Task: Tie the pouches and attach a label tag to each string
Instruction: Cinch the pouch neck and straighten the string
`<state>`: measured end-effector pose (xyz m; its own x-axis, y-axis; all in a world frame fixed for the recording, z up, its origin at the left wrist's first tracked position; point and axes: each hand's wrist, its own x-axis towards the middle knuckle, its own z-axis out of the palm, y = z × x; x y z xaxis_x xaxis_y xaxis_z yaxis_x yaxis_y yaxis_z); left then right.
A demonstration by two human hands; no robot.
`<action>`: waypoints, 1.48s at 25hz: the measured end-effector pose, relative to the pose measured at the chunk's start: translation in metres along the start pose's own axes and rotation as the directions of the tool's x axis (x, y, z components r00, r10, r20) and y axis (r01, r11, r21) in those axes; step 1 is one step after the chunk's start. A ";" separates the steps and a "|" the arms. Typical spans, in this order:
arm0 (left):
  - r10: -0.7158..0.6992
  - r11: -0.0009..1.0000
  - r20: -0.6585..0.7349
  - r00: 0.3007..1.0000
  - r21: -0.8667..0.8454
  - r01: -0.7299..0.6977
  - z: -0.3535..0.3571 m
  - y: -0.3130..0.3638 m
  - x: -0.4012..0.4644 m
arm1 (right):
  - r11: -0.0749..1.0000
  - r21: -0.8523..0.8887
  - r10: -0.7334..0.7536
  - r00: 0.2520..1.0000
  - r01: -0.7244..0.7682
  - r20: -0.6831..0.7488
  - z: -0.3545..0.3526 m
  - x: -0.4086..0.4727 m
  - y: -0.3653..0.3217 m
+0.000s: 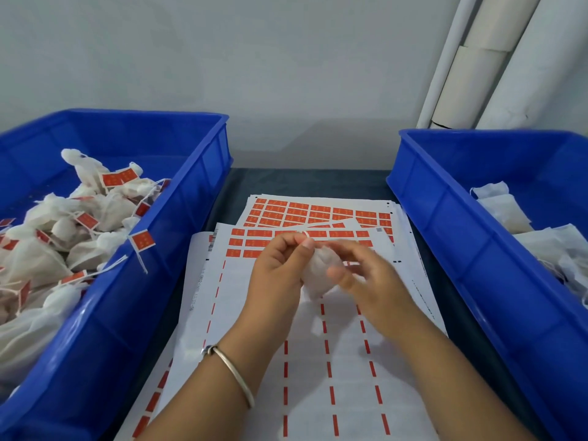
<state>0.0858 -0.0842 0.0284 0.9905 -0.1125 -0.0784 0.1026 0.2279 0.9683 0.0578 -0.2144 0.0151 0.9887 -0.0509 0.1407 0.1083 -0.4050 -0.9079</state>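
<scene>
A small white mesh pouch (316, 278) hangs between both hands above the label sheets. My left hand (280, 268) pinches the pouch's top between thumb and fingers. Blurred by motion, my right hand (366, 275) has its fingers curled at the pouch's right side; I cannot make out the string. Sheets of orange label tags (305, 214) lie flat on the table under the hands, the nearest sheet (318, 361) mostly stripped of labels.
A blue bin (178, 224) on the left holds several tied pouches with orange tags (47, 249). A second blue bin (451, 224) on the right holds untagged white pouches (509, 211). White pipes (477, 58) run up the back wall.
</scene>
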 end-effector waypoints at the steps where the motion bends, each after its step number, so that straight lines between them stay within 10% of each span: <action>1: -0.006 1.000 -0.019 1.000 -0.004 0.006 0.001 0.000 0.000 | 0.997 -0.070 0.029 0.997 -0.024 0.074 0.007 -0.002 0.001; 5: 0.028 0.999 -0.059 0.998 0.042 -0.025 0.001 -0.001 -0.001 | 0.960 -0.267 0.094 0.995 -0.079 0.044 0.026 -0.002 0.011; 14: -0.183 0.956 -0.150 0.972 -0.259 0.140 -0.018 0.012 0.017 | 0.939 0.184 0.245 0.941 -0.290 0.232 0.005 -0.003 0.010; 20: -0.339 0.830 -0.089 0.937 -0.496 0.254 -0.025 0.011 0.023 | 0.563 0.728 0.153 0.915 -0.391 0.373 -0.009 0.002 0.014; 23: -0.200 0.980 -0.179 0.963 -0.043 0.196 -0.025 0.003 0.023 | 0.361 0.859 0.148 0.932 -0.362 0.331 -0.013 0.006 0.019; 25: -0.015 0.864 -0.148 0.989 0.495 0.087 -0.025 -0.003 0.022 | 0.294 0.900 0.188 0.943 -0.321 0.275 -0.017 0.008 0.021; 33: 0.054 0.397 0.300 0.952 0.869 -0.296 -0.020 -0.016 0.022 | 0.696 0.679 0.288 0.957 -0.233 0.034 -0.017 0.008 0.023; 37: 0.121 0.391 0.422 0.899 0.812 -0.434 -0.017 -0.018 0.016 | 0.890 0.361 0.346 0.928 -0.279 -0.138 -0.014 0.007 0.024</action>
<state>0.1010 -0.0739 0.0060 0.8641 -0.4814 0.1468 -0.4635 -0.6473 0.6051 0.0660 -0.2370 -0.0007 0.9408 -0.3131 -0.1295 -0.1417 -0.0165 -0.9898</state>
